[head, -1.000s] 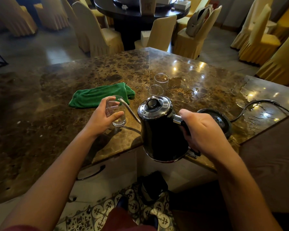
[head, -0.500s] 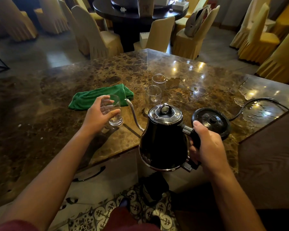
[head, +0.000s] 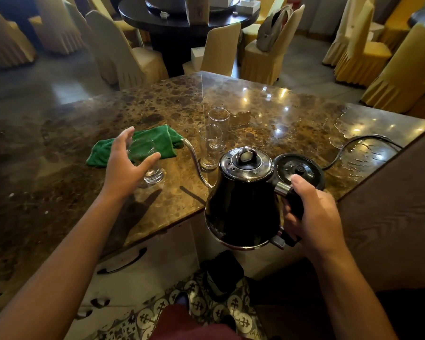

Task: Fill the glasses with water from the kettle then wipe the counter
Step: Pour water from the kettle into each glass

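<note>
Light: dim, warm | Glare: ceiling-light spots on polished surface (head: 268, 114) | Shadows: soft, below left forearm | Edges: wide-angle bowing | Focus: adequate

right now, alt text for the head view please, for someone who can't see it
The right hand holds a black kettle by its handle at the edge of a marble counter, while the open left hand is at a glass. Two more glasses and a green cloth lie beyond.

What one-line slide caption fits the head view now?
Right hand holds the black kettle upright by the counter; open left hand beside a glass.
</note>
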Tool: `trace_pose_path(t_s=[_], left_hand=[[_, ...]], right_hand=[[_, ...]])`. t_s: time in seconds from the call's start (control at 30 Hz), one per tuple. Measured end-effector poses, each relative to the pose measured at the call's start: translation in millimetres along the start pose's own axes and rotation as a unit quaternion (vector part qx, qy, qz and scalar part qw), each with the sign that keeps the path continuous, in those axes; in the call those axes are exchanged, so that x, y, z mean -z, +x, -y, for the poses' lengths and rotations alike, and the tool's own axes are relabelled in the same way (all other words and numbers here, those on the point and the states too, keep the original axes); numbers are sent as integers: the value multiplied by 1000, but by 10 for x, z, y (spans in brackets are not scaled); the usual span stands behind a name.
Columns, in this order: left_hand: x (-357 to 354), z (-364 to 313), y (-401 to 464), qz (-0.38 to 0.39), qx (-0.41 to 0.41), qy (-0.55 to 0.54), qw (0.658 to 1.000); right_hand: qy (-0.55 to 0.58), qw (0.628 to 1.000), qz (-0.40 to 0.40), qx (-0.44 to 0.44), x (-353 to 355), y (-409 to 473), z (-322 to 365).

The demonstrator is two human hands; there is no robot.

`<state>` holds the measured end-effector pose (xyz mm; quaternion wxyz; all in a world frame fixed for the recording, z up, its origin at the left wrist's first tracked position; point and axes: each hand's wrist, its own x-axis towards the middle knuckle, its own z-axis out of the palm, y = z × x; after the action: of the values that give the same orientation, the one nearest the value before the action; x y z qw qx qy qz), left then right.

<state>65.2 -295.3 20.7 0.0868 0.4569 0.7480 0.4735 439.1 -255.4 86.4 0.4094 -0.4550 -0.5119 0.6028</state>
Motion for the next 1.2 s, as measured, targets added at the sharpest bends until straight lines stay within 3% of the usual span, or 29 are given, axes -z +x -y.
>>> trace_pose_path(t_s=[0.1, 0.27, 0.43, 0.6, 0.67, 0.9, 1.0, 1.2], left_hand=[[-22, -268, -38, -55, -110, 44, 991], [-213, -557, -66, -43, -216, 160, 962], [-627, -690, -4, 57, -160, 188, 967], [-1050, -732, 188, 110, 3, 28, 994], [-1189, -711, 264, 113, 28, 9, 993], [-1403, -643, 382, 95, 15, -27, 995], [-1345, -598, 272, 108, 16, -86, 990], [-1226, -483, 51, 122, -57, -59, 989]], right_hand=[[4, 1000, -11, 10, 41, -16, 61], [26, 999, -45, -1, 160, -49, 105], [13, 998, -60, 14, 268, -99, 126], [15, 998, -61, 26, 308, -121, 186], [9, 997, -65, 29, 300, -115, 212], [-5, 998, -44, 51, 284, -116, 298], [-58, 993, -21, 100, 303, -125, 348], [-162, 974, -45, 152, 350, -58, 519]])
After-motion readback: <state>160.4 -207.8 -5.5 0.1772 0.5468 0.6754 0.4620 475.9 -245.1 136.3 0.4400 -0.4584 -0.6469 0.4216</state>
